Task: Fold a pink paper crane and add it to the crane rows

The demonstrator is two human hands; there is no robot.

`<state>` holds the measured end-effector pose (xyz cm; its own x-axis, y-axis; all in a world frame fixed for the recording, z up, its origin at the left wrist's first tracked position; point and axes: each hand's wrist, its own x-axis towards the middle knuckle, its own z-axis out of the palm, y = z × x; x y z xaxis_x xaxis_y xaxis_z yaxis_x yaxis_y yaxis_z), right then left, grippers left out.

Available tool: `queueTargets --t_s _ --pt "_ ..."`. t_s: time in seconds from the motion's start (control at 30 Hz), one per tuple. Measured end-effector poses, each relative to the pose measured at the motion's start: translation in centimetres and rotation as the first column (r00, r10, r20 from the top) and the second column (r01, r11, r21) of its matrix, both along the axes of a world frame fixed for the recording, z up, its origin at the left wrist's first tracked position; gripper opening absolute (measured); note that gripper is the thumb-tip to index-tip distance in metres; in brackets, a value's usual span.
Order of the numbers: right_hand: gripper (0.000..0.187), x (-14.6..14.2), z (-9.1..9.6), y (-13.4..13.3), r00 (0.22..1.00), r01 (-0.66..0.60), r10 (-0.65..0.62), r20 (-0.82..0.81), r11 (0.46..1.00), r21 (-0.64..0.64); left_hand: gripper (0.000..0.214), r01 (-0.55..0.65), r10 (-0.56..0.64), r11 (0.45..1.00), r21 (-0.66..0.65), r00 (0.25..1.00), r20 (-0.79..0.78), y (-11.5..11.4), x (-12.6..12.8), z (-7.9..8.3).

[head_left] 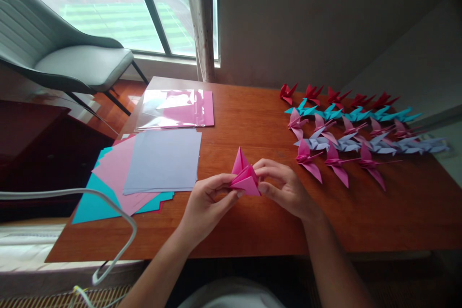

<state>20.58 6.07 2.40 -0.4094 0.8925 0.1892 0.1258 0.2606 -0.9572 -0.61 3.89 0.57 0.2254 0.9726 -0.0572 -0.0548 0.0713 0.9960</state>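
Note:
A partly folded pink paper piece (244,175) is held just above the wooden table (252,120) near its front edge. My left hand (205,204) pinches its left lower corner with thumb and fingers closed. My right hand (283,187) grips its right side, fingers curled round the fold. To the left of my hands lies a stack of loose square sheets (162,161), lavender on top, pink and teal beneath. To the right lie rows of finished paper cranes (346,127) in red, teal, pink and lavender.
A clear plastic packet of pink paper (176,108) lies at the table's back left. A grey chair (72,57) stands by the window beyond the table's left end. A white cable (108,202) loops past the front left corner.

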Motion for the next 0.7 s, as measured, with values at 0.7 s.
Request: queueTargets --t_s 0.7 --pt "0.019 -0.07 -0.38 -0.10 0.982 0.023 -0.027 0.187 0.999 0.022 0.030 0.080 -0.019 0.964 0.252 0.972 -0.236 0.23 0.03 0.33"
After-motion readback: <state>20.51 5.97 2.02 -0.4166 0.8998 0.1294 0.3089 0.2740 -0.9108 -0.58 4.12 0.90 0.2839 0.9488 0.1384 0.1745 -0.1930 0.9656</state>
